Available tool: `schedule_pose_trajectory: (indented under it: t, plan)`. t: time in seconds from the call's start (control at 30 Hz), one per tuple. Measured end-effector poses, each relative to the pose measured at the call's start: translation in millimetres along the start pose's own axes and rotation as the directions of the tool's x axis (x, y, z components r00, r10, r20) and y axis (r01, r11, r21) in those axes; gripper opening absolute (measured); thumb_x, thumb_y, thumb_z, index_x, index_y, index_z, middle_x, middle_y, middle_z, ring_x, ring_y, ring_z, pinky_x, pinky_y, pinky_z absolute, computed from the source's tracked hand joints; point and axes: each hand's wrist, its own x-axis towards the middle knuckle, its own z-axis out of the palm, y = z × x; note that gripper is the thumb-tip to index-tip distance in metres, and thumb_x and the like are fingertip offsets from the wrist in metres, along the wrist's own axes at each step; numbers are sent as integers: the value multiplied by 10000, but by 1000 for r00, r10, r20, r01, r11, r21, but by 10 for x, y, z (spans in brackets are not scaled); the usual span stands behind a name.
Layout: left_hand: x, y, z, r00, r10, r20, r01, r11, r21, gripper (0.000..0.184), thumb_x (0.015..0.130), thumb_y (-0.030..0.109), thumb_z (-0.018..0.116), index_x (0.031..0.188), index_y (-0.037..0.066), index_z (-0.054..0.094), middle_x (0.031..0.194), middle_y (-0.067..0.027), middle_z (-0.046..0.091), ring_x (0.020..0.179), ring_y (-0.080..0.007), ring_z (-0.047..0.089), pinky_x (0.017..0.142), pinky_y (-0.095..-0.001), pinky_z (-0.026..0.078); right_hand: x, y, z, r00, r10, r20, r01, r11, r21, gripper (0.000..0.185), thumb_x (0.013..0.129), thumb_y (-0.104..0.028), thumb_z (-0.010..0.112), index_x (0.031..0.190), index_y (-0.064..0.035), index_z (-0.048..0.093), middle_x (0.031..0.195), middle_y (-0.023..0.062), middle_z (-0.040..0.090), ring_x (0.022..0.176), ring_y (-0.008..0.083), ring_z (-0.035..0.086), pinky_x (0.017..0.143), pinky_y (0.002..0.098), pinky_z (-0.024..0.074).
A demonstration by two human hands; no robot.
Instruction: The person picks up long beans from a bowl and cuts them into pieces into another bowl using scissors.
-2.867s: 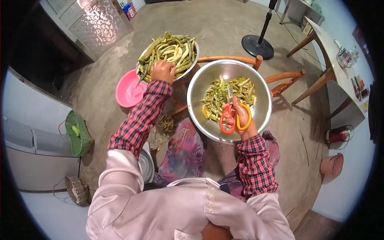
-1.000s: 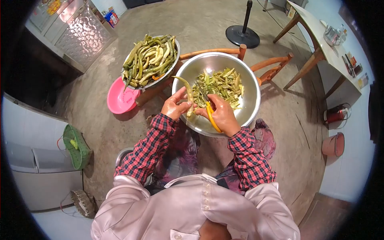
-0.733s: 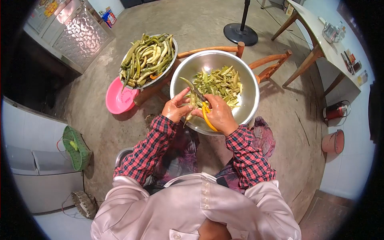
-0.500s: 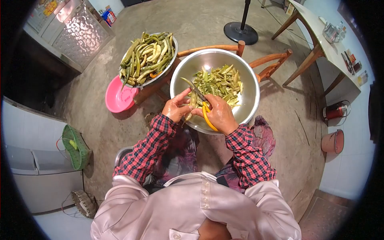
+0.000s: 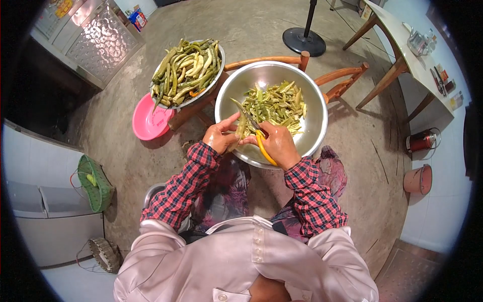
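Observation:
My left hand (image 5: 217, 138) pinches a long green pepper (image 5: 242, 125) over the near-left rim of a large steel bowl (image 5: 315, 123). My right hand (image 5: 282, 147) is wrapped round the yellow handles of a pair of scissors (image 5: 263, 148). The dark blades reach up and left, right against the pepper; whether they are closed on it I cannot tell. Cut pepper pieces (image 5: 277, 103) lie heaped in the bowl below. Farther left, a second basin is piled with whole long peppers (image 5: 187, 70), a few of them yellowish or orange.
A pink basin (image 5: 151, 121) sits on the floor at left, beneath the pepper basin. Wooden chair parts (image 5: 342, 83) show behind the steel bowl. A round black stand base (image 5: 304, 42) stands farther back. At right are a table (image 5: 387, 22), a thermos (image 5: 421, 141) and a bucket (image 5: 418, 179).
The held pepper has shifted a little and stands more upright beside the blades. Both hands stay almost in place, with the same hold on the pepper and scissors.

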Motion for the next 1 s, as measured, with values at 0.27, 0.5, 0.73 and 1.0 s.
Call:
schedule_pose_trajectory:
  t: [0.27,0.5,0.73,1.0]
  plan:
    - [-47,11,-60,996,-90,28,87,992,91,665,789,-89,563,1406,141,471,974,-84,653,765,-134,643,690,-256,514,14,-76,-91,999,37,16,-37,998,45,572,704,-555,753,883,-20,655,752,205,642,715,410,626,619,451,491]
    - [6,6,-246,997,-54,58,38,967,254,673,767,-105,553,1381,167,508,997,-72,641,766,-114,593,694,-240,503,29,-164,-179,995,77,70,-83,993,87,527,703,-472,798,844,14,652,644,143,555,587,241,537,559,343,430]
    - [6,80,-243,985,-124,118,103,980,169,689,778,-110,531,1406,169,475,1031,-83,635,791,-131,609,729,-257,511,53,-155,-180,984,127,122,-142,982,128,539,723,-486,778,787,28,631,683,202,600,620,342,605,570,388,456]
    - [32,129,-192,968,-177,178,175,984,27,716,781,-132,513,1444,116,404,1060,-98,619,819,-159,631,732,-256,508,43,-22,-80,991,126,45,-133,967,216,444,768,-402,775,777,18,631,605,140,532,538,191,479,521,340,390]
